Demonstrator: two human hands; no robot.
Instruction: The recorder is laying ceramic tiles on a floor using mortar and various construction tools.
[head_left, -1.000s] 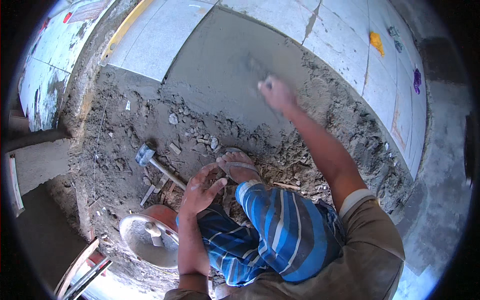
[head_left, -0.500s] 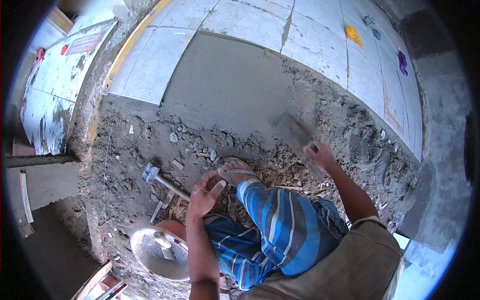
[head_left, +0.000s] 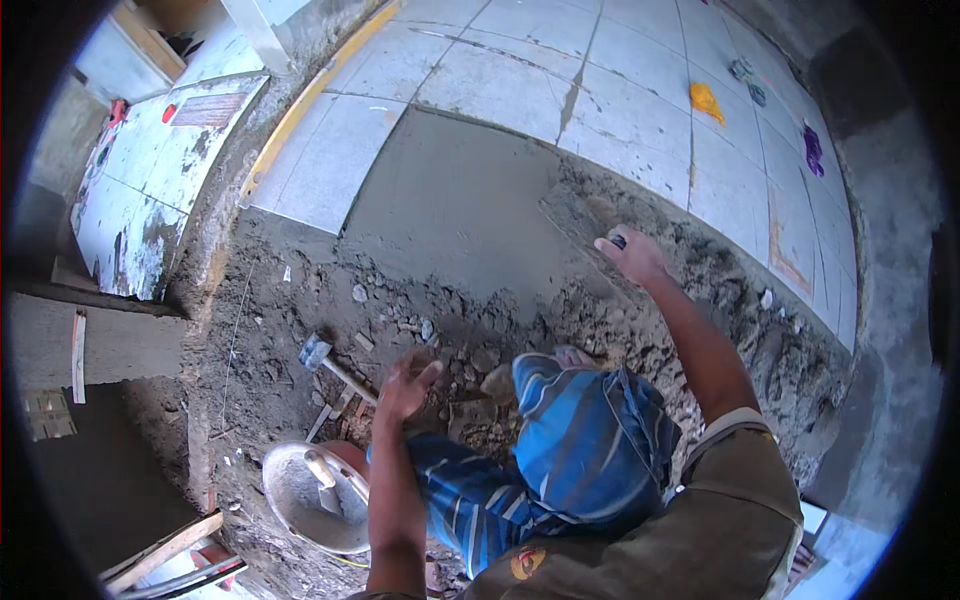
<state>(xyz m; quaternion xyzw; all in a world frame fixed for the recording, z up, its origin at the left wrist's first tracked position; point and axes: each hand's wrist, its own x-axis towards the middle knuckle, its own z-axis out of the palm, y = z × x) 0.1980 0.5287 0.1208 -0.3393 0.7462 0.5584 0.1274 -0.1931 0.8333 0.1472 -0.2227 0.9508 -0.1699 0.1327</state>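
Pale tiles are bordering the far side, a yellow straightedge edging them at left. A mallet is lying left, its handle pointing toward our slack, empty left hand; a round, crusted bucket is sitting near left. Our right hand is gripping a flat trowel at the right end of the smooth grey mortar bed.

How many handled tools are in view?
3: grey-headed mallet on dirt, flat metal trowel in the right hand, pale-handled tool in round grey-lined bucket. Others may be hidden.
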